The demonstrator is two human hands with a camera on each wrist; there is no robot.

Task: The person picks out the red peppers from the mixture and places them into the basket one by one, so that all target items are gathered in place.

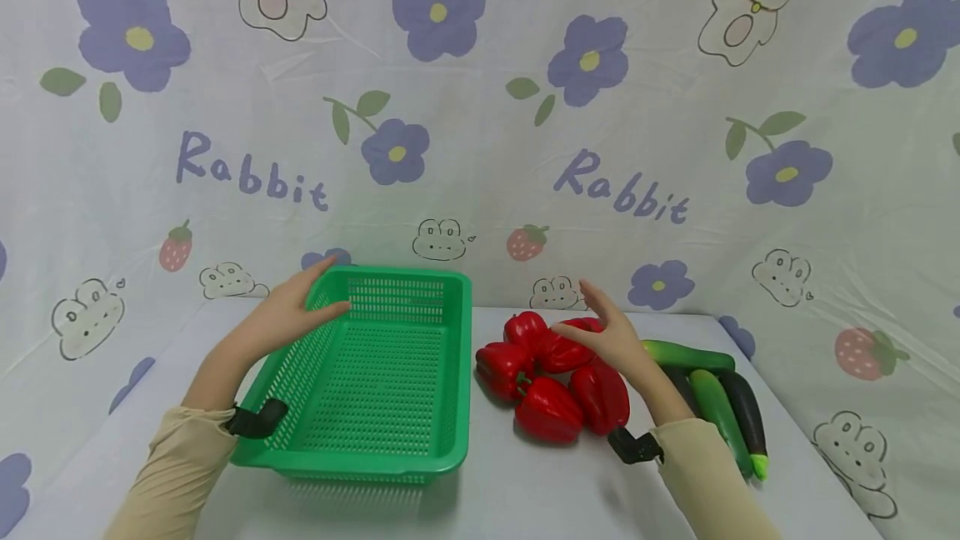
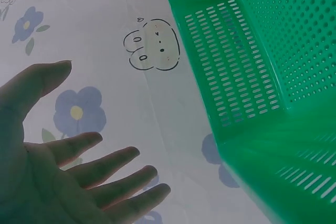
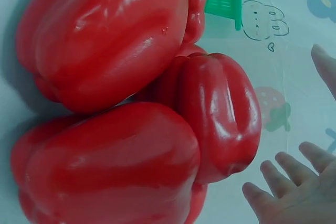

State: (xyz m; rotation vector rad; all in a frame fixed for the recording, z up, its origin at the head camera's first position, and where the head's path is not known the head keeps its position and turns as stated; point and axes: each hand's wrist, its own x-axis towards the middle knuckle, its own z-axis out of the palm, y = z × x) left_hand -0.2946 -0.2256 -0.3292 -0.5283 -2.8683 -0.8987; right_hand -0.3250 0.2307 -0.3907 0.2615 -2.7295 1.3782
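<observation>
My left hand (image 1: 288,312) hovers beside the far left part of a green plastic basket (image 1: 459,373), fingers extended and holding nothing. In the left wrist view the same hand (image 2: 79,177) has its fingers spread, with the basket wall (image 2: 233,72) to its right. Several red bell peppers (image 1: 549,411) lie grouped on the table right of the basket. Above their right side, my right hand (image 1: 611,336) is raised with thumb and fingers apart and nothing between them. The right wrist view shows the peppers (image 3: 115,156) up close, the hand (image 3: 299,187) off to their right.
Green zucchini (image 1: 720,407) and dark slender vegetables (image 1: 742,407) lie at the right of the white table (image 1: 517,498). Behind the table hangs a white cloth (image 1: 480,157) printed with rabbits and flowers. The basket's slotted floor (image 1: 375,390) is bare.
</observation>
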